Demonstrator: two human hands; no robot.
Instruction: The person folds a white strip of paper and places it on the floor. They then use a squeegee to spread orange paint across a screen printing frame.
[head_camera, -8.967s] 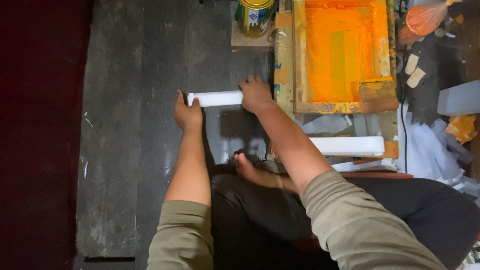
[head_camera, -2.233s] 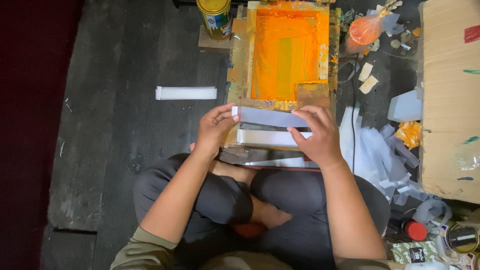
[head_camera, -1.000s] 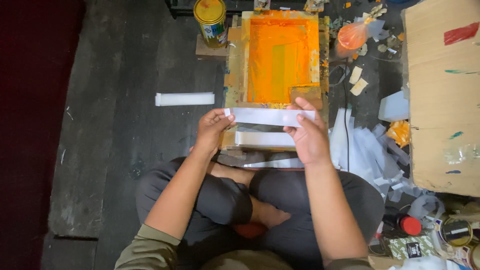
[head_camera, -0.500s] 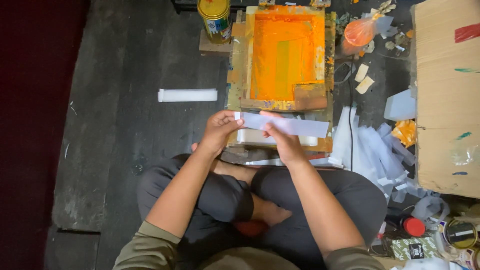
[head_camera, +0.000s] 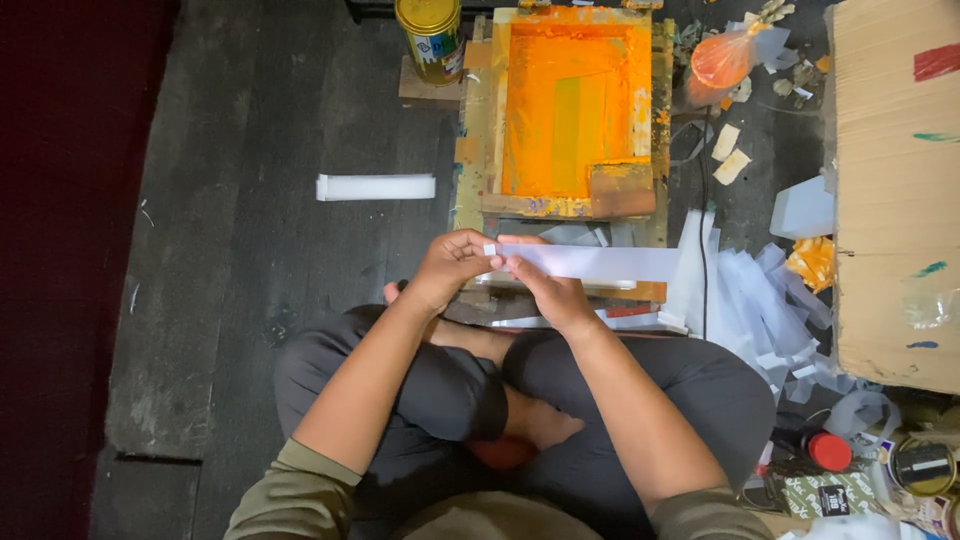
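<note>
Here, both hands meet at the left end of a long white paper strip (head_camera: 600, 262) running rightward, left hand (head_camera: 447, 268) fingers pinching its corner, right hand (head_camera: 548, 290) fingers pressed beneath.

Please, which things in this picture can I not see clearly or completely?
- Head view: the near end of the white strip is covered by the left hand and right hand.
- The cardboard sheet is cut by the right edge.
- The gold tin is cut by the top edge.

Left hand (head_camera: 447, 268) and right hand (head_camera: 545, 288) pinched long white paper strip (head_camera: 600, 263) at its left end, below orange-stained wooden screen-printing frame (head_camera: 570, 110).
</note>
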